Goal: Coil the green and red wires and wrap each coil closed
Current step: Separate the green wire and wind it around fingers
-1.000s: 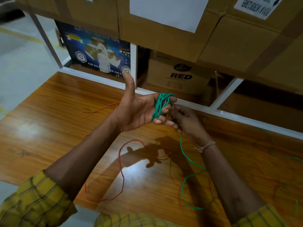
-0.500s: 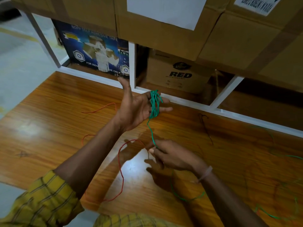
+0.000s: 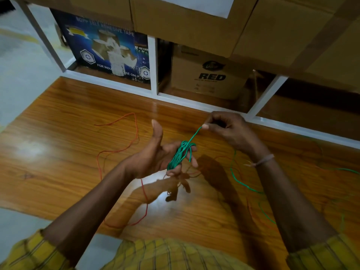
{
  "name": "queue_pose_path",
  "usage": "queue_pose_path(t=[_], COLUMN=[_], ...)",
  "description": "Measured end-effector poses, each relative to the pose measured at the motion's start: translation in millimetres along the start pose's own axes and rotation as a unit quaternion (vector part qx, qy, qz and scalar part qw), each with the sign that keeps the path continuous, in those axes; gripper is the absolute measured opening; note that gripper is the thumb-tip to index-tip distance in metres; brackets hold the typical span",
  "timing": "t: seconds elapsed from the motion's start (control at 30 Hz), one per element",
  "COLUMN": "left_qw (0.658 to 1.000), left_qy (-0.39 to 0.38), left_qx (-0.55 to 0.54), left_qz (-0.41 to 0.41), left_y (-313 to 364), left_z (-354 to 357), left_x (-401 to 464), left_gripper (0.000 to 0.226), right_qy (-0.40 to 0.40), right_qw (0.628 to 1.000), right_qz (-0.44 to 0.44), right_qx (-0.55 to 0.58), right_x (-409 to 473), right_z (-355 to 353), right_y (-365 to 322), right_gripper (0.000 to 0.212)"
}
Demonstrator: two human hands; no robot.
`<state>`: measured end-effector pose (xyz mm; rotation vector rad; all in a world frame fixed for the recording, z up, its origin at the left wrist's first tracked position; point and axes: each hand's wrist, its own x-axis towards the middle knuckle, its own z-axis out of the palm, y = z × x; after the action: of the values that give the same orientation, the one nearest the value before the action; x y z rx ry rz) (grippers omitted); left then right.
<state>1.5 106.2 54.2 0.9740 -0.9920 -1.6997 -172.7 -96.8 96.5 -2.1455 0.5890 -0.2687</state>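
Head view: left hand [image 3: 155,158] fingers looped w/ green wire [image 3: 180,155]; right hand [image 3: 224,127] pinches strand. Slack = loops slip off.

Green wire [image 3: 241,184] tail blurred at right edge, end untraceable.

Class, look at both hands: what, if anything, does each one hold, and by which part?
Both hold the green wire. Its coil is looped round the left hand's fingers; the right hand pinches the free strand just above the coil.
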Motion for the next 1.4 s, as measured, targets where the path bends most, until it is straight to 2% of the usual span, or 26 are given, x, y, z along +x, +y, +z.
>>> queue_pose_path(t=[0.1, 0.23, 0.37, 0.47, 0.6, 0.73, 0.8, 0.9, 1.0, 1.13, 1.27, 1.33, 1.4], left_qw=[0.998, 0.990, 0.977, 0.971, 0.972, 0.981, 0.983, 0.987, 0.992, 0.997, 0.999, 0.997, 0.993], left_qy=[-0.011, 0.000, 0.014, 0.025, 0.057, 0.129, 0.152, 0.151, 0.123, 0.067, -0.010, -0.029, -0.036], left_qx=[-0.066, -0.129, -0.190, -0.209, -0.195, -0.109, -0.055, -0.002, 0.018, 0.026, -0.018, -0.049, -0.094], left_qz=[0.021, 0.060, 0.096, 0.115, 0.115, 0.097, 0.088, 0.063, 0.027, 0.012, 0.028, 0.047, 0.060], left_y=[-5.6, -4.2, -0.5, -2.3, -6.2, -11.6, -10.7, -7.8, -7.5, -9.4, -9.3, -5.8, -1.1], left_z=[5.3, 6.2, 1.5, -5.0, -7.0, -11.7, -14.9, -14.4, -10.1, -3.1, 7.7, 11.0, 12.4], left_x=[-3.2, -8.9, -8.7, -4.1, 2.3, 6.9, 8.3, 10.2, 10.5, 7.2, 4.1, 2.0, -0.3], left_gripper=[0.142, 0.146, 0.151, 0.150, 0.143, 0.137, 0.133, 0.139, 0.150, 0.139, 0.143, 0.146, 0.147], right_qy=[0.007, 0.004, -0.033, -0.111, -0.231, -0.318, -0.327, -0.318, -0.291, -0.188, -0.043, -0.010, -0.015], right_qw=[1.000, 0.999, 0.994, 0.981, 0.962, 0.944, 0.942, 0.947, 0.956, 0.979, 0.998, 0.999, 0.998], right_qz=[0.002, 0.037, 0.098, 0.135, 0.129, 0.092, 0.061, 0.009, -0.015, -0.033, 0.003, 0.034, 0.061], right_qx=[0.022, 0.016, 0.042, 0.083, 0.069, -0.002, -0.034, -0.044, 0.017, 0.075, 0.047, 0.024, 0.029], right_x=[4.4, -1.7, -22.9, -46.0, -62.5, -68.3, -68.2, -62.4, -51.3, -28.6, 1.1, 11.1, 12.2], right_z=[26.6, 54.1, 80.4, 98.1, 98.7, 75.7, 60.2, 29.4, -5.2, -35.4, -25.8, -9.8, 8.5], right_y=[25.4, 45.4, 35.8, 15.9, -5.9, -30.8, -41.3, -55.7, -68.4, -72.6, -42.2, -18.2, 2.4], right_gripper=[0.008, 0.017, 0.029, 0.033, 0.018, 0.029, 0.030, 0.019, 0.021, 0.024, 0.019, 0.017, 0.015])
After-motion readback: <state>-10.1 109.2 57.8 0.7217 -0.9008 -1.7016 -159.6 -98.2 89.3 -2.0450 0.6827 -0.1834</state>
